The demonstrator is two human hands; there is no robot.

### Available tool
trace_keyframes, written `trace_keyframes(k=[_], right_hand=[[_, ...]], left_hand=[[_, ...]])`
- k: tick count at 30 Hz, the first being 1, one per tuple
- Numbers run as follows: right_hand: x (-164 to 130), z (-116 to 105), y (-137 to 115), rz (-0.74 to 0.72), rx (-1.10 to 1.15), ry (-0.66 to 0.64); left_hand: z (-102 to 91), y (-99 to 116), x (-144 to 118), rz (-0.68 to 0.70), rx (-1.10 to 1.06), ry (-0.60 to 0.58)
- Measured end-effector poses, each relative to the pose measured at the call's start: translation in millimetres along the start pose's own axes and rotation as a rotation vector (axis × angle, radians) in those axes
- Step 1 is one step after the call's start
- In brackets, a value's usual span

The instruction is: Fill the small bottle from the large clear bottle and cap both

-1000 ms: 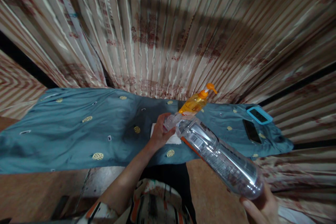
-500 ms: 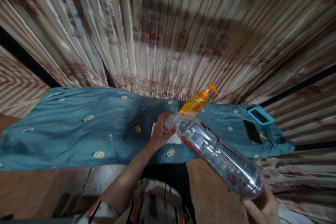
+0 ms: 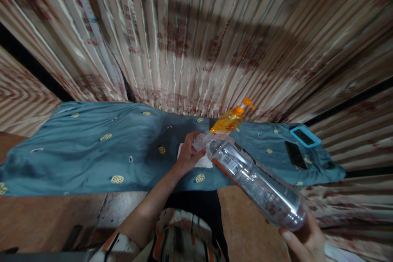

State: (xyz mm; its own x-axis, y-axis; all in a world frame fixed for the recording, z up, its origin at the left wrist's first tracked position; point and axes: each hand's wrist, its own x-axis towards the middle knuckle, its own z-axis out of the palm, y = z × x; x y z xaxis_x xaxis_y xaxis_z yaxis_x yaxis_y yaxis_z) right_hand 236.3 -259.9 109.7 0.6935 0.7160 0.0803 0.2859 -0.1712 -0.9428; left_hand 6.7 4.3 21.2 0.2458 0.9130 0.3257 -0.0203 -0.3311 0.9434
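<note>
My right hand (image 3: 303, 239) grips the base of a large clear plastic bottle (image 3: 258, 182), which is tilted with its neck down toward the left. The bottle looks nearly drained; a label with a barcode wraps its side. My left hand (image 3: 188, 153) is closed around a small clear plastic container (image 3: 202, 141) held at the bottle's mouth. Whether the two touch is unclear. Under my left hand lies a white paper (image 3: 203, 163). Just beyond stands an orange pump bottle (image 3: 229, 120) with amber liquid, its lower part hidden behind the clear bottle.
A teal cloth with pineapple prints (image 3: 82, 151) covers the long table. At the right lie a black phone (image 3: 295, 155) and a light-blue framed device (image 3: 305, 136). A pleated patterned curtain (image 3: 184, 49) hangs behind the table and at its sides.
The view has shifted very slightly. Both hands, the clear bottle and the small container keep almost the same positions.
</note>
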Motion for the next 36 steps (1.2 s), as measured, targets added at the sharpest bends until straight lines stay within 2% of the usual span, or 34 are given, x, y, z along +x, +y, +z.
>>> trace_keyframes(k=[13,21,31,36], right_hand=[[-1,-2,2,0.024,0.037,-0.034],[0,0,0,0.037,0.036,-0.008],[-3,6,-11,0.048,0.069,-0.007],[-2,2,-4,0.020,0.047,-0.045]], left_hand=[[-0.5,4,1,0.004,0.002,0.002],[0.6,3,1,0.008,0.011,0.010],[0.0,5,1,-0.003,0.016,0.010],[-0.5,4,2,-0.002,0.004,0.009]])
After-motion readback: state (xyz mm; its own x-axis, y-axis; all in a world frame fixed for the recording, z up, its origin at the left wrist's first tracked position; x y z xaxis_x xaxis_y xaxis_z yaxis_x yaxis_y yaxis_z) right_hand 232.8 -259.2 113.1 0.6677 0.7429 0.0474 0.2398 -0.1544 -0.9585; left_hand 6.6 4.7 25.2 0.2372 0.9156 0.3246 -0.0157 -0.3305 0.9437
